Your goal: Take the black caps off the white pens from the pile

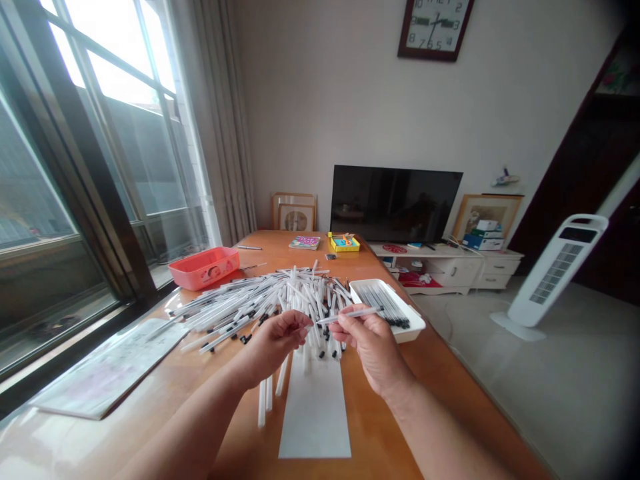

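My right hand (373,350) pinches a pen (369,311) with a clear whitish barrel, held nearly level, its dark end pointing right. Just left of the pen's tip is my left hand (280,343), its thumb and fingers pressed together; whatever is between them is too small to make out. Beneath and beyond both hands spreads a loose pile of pen barrels and parts (235,303), white and clear with black pieces. Beside my right hand, a white tray (416,327) contains a row of pens with black ends.
A white paper strip (315,420) lies before me on the wooden table (380,440). To the left are a booklet (115,373) and a red plastic basket (205,268). Farther back sit a small book (305,243) and a yellow box (345,244). A tower fan (557,267) stands right.
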Action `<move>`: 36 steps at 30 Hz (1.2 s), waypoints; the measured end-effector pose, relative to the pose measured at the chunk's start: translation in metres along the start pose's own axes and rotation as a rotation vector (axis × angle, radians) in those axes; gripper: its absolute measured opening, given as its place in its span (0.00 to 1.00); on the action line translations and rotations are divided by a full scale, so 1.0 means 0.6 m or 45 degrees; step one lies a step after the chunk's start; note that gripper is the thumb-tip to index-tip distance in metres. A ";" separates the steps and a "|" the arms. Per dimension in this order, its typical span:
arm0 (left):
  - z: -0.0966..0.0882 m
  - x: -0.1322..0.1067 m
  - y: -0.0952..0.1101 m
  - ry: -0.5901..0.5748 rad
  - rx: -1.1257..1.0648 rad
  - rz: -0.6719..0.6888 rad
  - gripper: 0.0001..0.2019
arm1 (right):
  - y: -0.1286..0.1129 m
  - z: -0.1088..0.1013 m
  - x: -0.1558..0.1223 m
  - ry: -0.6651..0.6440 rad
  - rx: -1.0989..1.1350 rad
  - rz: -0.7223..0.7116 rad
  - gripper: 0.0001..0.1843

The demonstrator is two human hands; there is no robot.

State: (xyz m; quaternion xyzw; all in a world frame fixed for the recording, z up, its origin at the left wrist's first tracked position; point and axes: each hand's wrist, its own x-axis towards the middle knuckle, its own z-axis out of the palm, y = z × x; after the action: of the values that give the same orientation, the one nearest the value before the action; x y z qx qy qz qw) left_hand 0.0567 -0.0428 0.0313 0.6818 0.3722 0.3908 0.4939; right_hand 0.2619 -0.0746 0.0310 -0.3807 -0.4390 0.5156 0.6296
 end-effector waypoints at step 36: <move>0.014 -0.007 0.011 -0.004 0.032 0.007 0.15 | -0.003 0.009 -0.010 -0.093 0.001 0.080 0.18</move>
State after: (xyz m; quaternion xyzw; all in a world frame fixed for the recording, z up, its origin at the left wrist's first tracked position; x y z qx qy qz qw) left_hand 0.0630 -0.0513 0.0352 0.6896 0.3742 0.3863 0.4849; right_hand 0.2566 -0.0808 0.0333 -0.3749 -0.4494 0.5490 0.5968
